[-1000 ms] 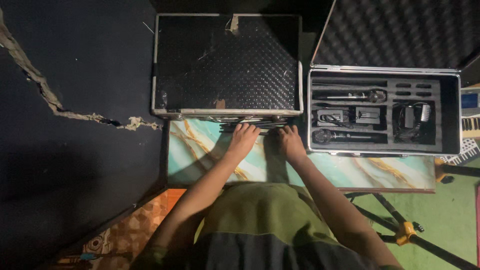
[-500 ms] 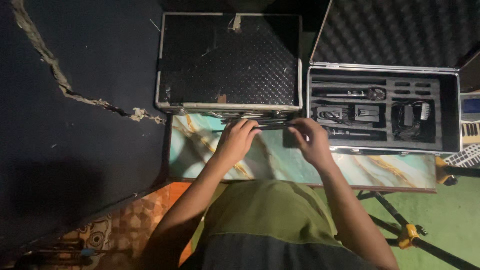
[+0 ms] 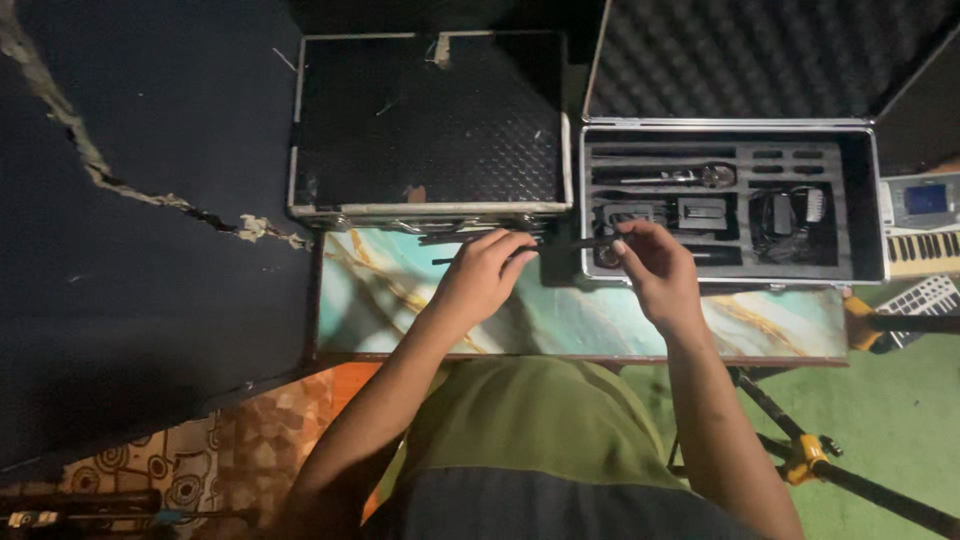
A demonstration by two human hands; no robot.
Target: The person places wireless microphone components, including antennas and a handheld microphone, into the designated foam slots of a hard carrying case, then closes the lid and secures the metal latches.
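Over the marbled tabletop (image 3: 420, 310), a thin black rod (image 3: 560, 245) spans both hands — left hand (image 3: 485, 280) and right hand (image 3: 655, 270) each pinching one end; open case (image 3: 730, 275) just behind.

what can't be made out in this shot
Head view only:
- The thin dark rod between the left hand and right hand: too dim and small to tell what it is.
- Closed case: its contents are hidden by the lid.
- Open case: the items in its foam slots sit in shadow, details unclear.
- Keyboard: cut off by the right edge.
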